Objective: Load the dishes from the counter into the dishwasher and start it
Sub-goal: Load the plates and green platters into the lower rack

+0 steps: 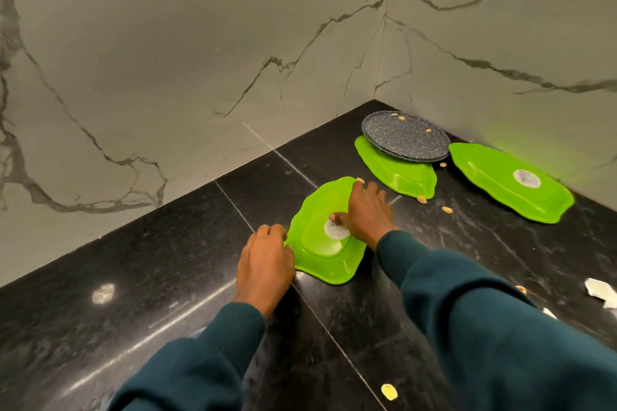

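Counter [167, 277] – green plate [317, 257] between both hands' grip.

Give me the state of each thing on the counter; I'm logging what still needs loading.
Near green tray: upside down on the counter, label up, both hands on it.
Middle green tray: upside down, partly under the grey plate.
Far green tray: upside down, label up, untouched.
Grey speckled plate: right way up, resting on the middle tray, crumbs on it.
Left hand: at the near tray's left edge.
Right hand: resting on the near tray.
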